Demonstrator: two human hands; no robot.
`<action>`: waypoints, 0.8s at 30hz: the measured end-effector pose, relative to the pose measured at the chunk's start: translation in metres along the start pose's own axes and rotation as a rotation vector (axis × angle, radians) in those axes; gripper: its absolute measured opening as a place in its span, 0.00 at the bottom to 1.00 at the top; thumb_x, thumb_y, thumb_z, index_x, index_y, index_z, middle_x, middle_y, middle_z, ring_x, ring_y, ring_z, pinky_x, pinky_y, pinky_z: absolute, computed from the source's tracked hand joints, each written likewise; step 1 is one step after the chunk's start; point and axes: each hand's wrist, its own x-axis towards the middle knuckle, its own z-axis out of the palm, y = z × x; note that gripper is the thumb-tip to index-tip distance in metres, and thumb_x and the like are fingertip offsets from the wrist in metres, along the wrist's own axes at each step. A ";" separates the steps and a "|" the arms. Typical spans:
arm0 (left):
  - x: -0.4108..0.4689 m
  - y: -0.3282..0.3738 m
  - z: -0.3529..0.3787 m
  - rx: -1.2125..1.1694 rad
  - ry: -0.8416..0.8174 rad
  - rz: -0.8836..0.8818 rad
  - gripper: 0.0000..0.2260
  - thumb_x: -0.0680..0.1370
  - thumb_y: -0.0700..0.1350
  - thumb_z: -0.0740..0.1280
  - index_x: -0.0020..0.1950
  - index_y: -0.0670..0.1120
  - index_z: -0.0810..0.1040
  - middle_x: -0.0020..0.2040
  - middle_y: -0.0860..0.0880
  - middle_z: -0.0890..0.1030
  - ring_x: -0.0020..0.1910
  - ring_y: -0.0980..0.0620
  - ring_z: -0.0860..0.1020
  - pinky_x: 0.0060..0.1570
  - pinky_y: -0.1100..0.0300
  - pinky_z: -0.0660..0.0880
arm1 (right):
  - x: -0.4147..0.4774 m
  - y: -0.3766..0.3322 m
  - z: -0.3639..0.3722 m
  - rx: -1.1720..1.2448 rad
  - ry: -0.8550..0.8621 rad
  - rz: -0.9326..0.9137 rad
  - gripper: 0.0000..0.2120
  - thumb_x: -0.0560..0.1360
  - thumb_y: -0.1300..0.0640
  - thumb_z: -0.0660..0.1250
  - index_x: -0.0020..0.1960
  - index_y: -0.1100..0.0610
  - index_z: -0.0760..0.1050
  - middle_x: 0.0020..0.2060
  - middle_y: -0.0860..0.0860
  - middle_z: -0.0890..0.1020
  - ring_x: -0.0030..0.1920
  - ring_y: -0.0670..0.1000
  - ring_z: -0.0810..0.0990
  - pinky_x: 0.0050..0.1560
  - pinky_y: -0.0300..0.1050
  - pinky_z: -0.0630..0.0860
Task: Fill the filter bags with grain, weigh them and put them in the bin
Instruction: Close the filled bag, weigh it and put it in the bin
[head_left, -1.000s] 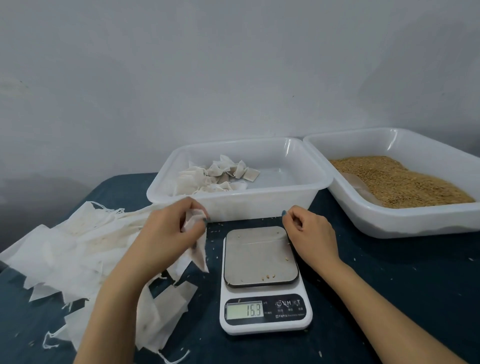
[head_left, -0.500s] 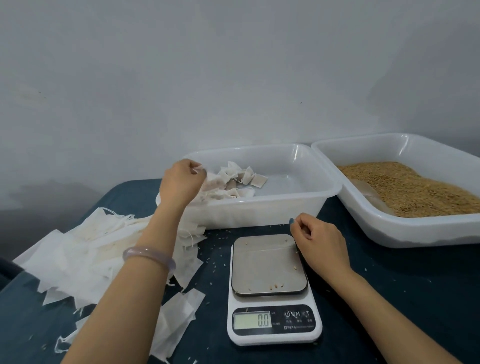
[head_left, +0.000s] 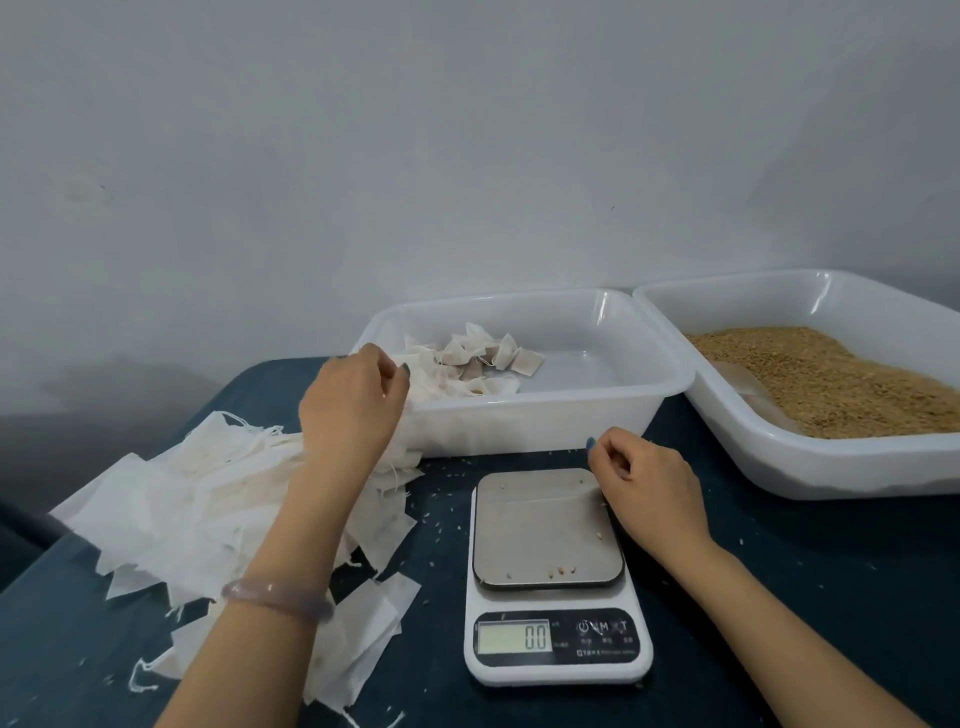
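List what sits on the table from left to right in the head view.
pile of empty filter bags → scale → tray of grain. The bin behind overlaps the pile and the scale, so it is left out.

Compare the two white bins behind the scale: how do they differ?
The bag bin holds a small cluster of filled filter bags at its left, right half bare; the grain bin holds a bed of loose grain. The left hand is at the bag bin's left rim; no hand is at the grain bin. Both are white plastic with rounded corners, side by side.
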 end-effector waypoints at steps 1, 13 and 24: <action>-0.011 0.003 -0.007 -0.001 0.006 0.038 0.12 0.81 0.54 0.62 0.40 0.51 0.72 0.34 0.55 0.76 0.40 0.49 0.75 0.32 0.57 0.65 | 0.000 0.000 0.000 0.002 0.002 0.003 0.15 0.78 0.47 0.62 0.34 0.50 0.69 0.25 0.46 0.72 0.27 0.46 0.70 0.27 0.41 0.61; -0.098 -0.012 -0.061 0.595 -0.967 0.138 0.20 0.72 0.52 0.73 0.60 0.55 0.71 0.58 0.54 0.74 0.56 0.51 0.76 0.45 0.59 0.69 | -0.001 -0.004 0.000 0.012 -0.012 -0.009 0.17 0.79 0.48 0.63 0.33 0.49 0.68 0.24 0.46 0.71 0.26 0.45 0.69 0.27 0.39 0.60; -0.100 -0.029 -0.046 0.458 -0.832 0.117 0.06 0.77 0.44 0.64 0.52 0.54 0.71 0.52 0.52 0.75 0.53 0.50 0.76 0.49 0.59 0.73 | -0.001 -0.001 0.002 0.023 -0.010 -0.024 0.16 0.79 0.48 0.62 0.34 0.51 0.69 0.25 0.47 0.73 0.27 0.47 0.71 0.28 0.41 0.63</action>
